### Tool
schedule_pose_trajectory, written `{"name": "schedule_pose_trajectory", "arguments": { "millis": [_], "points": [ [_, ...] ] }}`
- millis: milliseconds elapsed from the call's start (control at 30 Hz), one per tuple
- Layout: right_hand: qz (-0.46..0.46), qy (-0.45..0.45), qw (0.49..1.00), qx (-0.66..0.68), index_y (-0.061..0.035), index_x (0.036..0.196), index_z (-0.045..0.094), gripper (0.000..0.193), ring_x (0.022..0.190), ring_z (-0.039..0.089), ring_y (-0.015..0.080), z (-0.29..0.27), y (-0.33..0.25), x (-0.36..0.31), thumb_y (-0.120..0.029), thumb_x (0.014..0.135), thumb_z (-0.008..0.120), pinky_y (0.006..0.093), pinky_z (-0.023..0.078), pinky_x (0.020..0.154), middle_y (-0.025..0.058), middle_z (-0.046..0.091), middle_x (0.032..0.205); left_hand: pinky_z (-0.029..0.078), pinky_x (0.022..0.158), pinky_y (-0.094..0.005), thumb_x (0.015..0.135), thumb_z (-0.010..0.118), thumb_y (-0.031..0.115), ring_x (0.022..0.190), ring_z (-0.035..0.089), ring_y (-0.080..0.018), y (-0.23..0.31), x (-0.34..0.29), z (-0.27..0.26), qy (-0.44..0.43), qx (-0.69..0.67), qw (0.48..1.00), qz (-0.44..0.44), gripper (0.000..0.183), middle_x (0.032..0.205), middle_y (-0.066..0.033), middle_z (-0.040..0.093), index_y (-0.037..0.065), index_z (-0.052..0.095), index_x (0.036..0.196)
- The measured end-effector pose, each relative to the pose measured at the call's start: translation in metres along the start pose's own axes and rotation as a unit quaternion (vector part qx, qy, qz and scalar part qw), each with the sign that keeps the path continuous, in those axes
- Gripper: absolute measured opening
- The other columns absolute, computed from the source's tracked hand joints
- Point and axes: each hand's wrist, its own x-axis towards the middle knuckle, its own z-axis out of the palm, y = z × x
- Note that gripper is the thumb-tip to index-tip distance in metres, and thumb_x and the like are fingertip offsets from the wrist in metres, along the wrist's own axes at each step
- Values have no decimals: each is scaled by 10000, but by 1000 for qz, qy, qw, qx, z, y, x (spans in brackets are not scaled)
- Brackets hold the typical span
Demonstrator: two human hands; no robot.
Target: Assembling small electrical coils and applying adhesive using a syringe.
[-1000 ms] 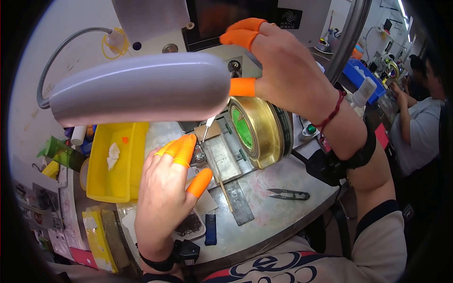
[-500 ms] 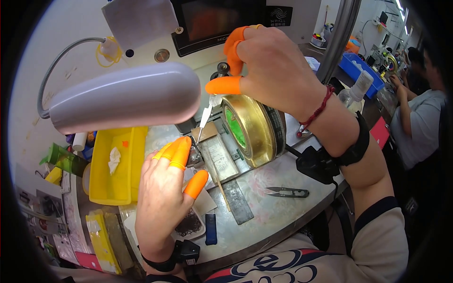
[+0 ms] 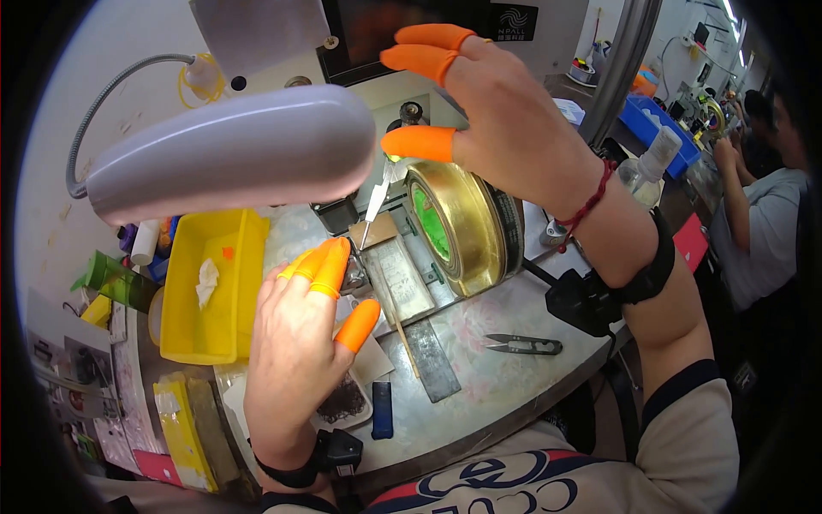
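Note:
My left hand, with orange and yellow finger cots, lies with fingers stretched and thumb apart. Its fingertips are beside a small dark metal fixture, just below the tip of a white-handled thin metal tool. What the fingertips touch is partly hidden. My right hand, also wearing orange cots, is raised with fingers and thumb spread. Nothing shows between them. Near its thumb stands a dark round knob. A large gold tape roll with a green core stands under the right wrist.
A pale lamp head hangs above the left side. Around the worktable are a yellow bin, thread snips, a grey metal plate, a thin wooden stick and a dark blue block. Another person sits at the far right.
My right hand's fingers have spread and lifted away from the knob. My left hand keeps nearly the same place by the fixture. The whole view has shifted slightly.

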Motion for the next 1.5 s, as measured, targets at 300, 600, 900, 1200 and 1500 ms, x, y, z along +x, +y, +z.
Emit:
{"name": "schedule_pose_trajectory", "arguments": {
  "millis": [300, 600, 900, 1200, 1500],
  "points": [
    [48, -66, 997, 0, -39, 750, 594, 269, 753, 533, 250, -1, -2, -2, -274, 659, 687, 320, 420, 689, 56, 586, 861, 365, 846, -407, 648, 677, 111, 897, 519, -317, 2, 2, 0, -11, -24, 1000, -17, 471, 953, -173, 547, -35, 499, 1059],
    [58, -83, 995, -2, -41, 656, 581, 274, 737, 540, 225, -4, -6, 3, -290, 642, 695, 323, 411, 696, 41, 595, 811, 371, 838, -400, 643, 677, 101, 901, 518, -315, 2, 1, 1, -6, -19, 1000, -21, 476, 969, -174, 547, -32, 499, 1065],
    [8, -24, 999, -35, -56, 650, 590, 270, 735, 534, 227, -2, -5, 0, -300, 624, 703, 311, 398, 709, 23, 591, 797, 369, 845, -400, 647, 676, 104, 908, 518, -314, 2, 1, 0, -10, -20, 1000, -19, 484, 978, -170, 546, -30, 492, 1073],
    [41, -74, 995, -47, -55, 708, 609, 257, 748, 539, 221, -5, -7, 3, -289, 636, 688, 309, 401, 731, 33, 584, 779, 364, 854, -405, 653, 674, 114, 923, 513, -314, 2, 0, 0, -22, -19, 999, -28, 481, 988, -171, 543, -29, 490, 1074],
    [54, -160, 983, -70, -48, 758, 609, 251, 780, 535, 229, -10, -10, 7, -267, 652, 670, 320, 405, 753, 50, 582, 804, 360, 859, -406, 659, 671, 125, 925, 511, -313, -1, 1, 1, -16, -19, 999, -22, 474, 993, -172, 541, -26, 492, 1071]
  ]
}}
